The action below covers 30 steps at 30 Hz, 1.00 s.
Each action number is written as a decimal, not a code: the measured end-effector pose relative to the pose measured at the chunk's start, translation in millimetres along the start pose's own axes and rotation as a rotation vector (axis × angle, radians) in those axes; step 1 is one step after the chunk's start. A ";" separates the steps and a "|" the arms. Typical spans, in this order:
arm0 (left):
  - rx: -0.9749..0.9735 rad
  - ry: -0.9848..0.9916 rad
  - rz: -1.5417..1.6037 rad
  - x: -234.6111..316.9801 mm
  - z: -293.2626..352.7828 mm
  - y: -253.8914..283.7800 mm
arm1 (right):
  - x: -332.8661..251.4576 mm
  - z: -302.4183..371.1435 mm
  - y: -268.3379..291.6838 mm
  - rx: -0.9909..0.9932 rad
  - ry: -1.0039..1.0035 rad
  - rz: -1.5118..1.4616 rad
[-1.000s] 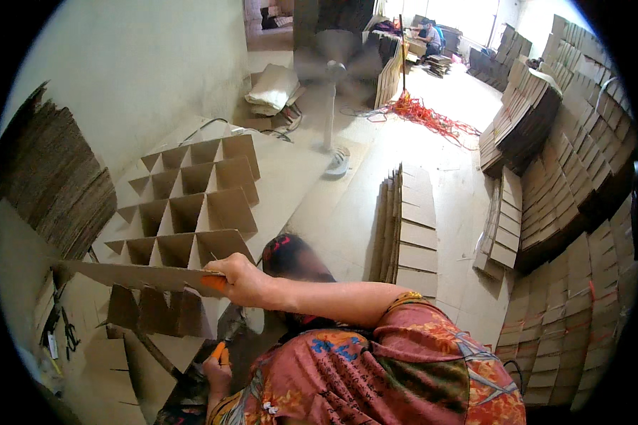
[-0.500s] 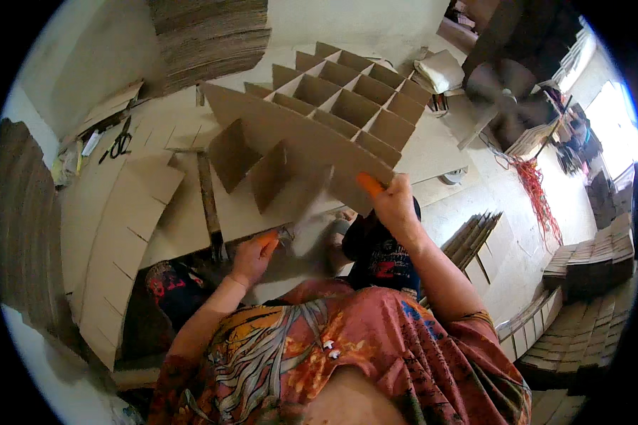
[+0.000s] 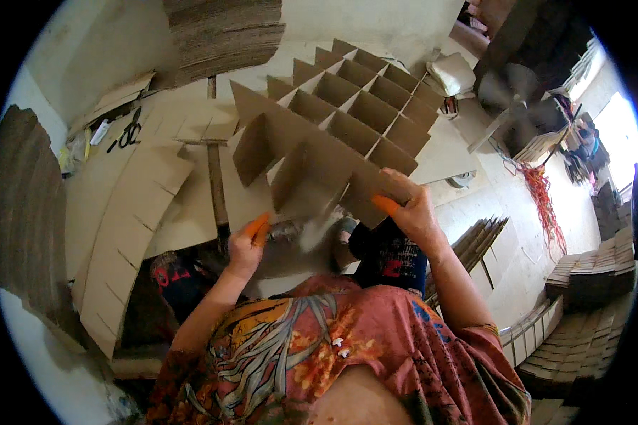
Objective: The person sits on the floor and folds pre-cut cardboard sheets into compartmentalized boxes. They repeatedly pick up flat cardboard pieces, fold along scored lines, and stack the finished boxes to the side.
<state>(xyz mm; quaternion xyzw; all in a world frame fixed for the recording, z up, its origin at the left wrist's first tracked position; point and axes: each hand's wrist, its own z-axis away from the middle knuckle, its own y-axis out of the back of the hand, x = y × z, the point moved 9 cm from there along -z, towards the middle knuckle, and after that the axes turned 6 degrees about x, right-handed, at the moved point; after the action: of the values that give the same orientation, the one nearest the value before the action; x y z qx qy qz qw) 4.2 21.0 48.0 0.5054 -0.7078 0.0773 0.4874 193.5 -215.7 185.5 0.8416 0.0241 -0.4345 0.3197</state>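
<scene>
A brown cardboard divider grid [image 3: 365,110] is raised at a tilt over the table, its square cells facing up and away. My right hand [image 3: 415,212] grips the near right corner of its long front strip, with orange covers on the fingertips. Two loose-ended cross pieces [image 3: 259,145] jut from the strip toward me. Left of the grid's lower edge, my left hand [image 3: 248,244] is closed, its orange-covered fingers pressed together. What they hold, if anything, cannot be made out. A pale blurred piece [image 3: 319,223] shows between my hands, smeared by motion.
Slotted cardboard strips [image 3: 131,234] lie on the table at left, scissors [image 3: 129,132] beyond them. Stacked cardboard [image 3: 223,35] stands at the back. A fan [image 3: 507,95] is at right, near red strings [image 3: 542,202]. Folded dividers [image 3: 475,244] lean beside my right knee.
The grid has shifted slightly right and turned, its left end coming in. My right hand has moved right and lower with it. The left hand has risen a little, fingers now pointing up.
</scene>
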 end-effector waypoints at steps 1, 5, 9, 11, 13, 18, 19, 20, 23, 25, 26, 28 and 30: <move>0.000 0.067 -0.007 -0.8 -1.6 2.6 | -8.4 0.2 2.7 0.027 0.078 0.027; 0.053 0.143 0.067 -23.5 1.6 5.6 | -42.4 4.0 5.6 0.003 0.378 0.302; 0.088 0.157 0.108 -41.6 -1.2 10.8 | -56.9 -9.9 -8.5 -0.124 0.429 0.383; -0.043 0.191 0.070 -19.1 -6.2 -3.8 | -41.2 -7.7 -14.5 -0.144 0.437 0.425; -0.107 0.141 0.020 -16.3 -1.7 -15.8 | -22.3 2.3 -21.3 -0.171 0.408 0.446; -0.091 0.167 0.016 -27.2 2.8 -10.2 | -25.4 7.3 -23.2 -0.154 0.352 0.409; -0.046 0.162 0.067 -21.9 4.9 -1.3 | -29.7 4.4 -16.6 -0.119 0.344 0.376; 0.007 0.134 0.135 -14.9 -2.9 3.3 | -40.9 -0.4 10.1 0.130 0.430 0.287; 0.121 0.125 0.205 6.5 -29.2 21.5 | -12.5 -31.0 57.3 0.491 0.347 0.219; 0.099 0.026 0.239 35.4 -49.5 21.5 | 56.5 -58.2 67.6 0.658 0.114 0.262; 0.048 -0.051 0.278 53.9 -61.6 8.0 | 95.5 -67.8 70.9 0.695 0.050 0.189; -0.053 -0.185 0.349 73.1 -82.0 -13.7 | 145.9 -78.0 52.1 0.566 -0.197 -0.049; -0.147 -0.087 0.322 53.4 -66.2 -23.8 | 124.6 -83.4 9.9 0.191 -0.293 -0.197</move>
<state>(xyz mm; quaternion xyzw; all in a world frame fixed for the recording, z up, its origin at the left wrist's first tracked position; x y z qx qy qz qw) 62.8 15.3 113.8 0.3512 -0.8039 0.0805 0.4732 333.8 -206.4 132.4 0.7896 0.0182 -0.5817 0.1944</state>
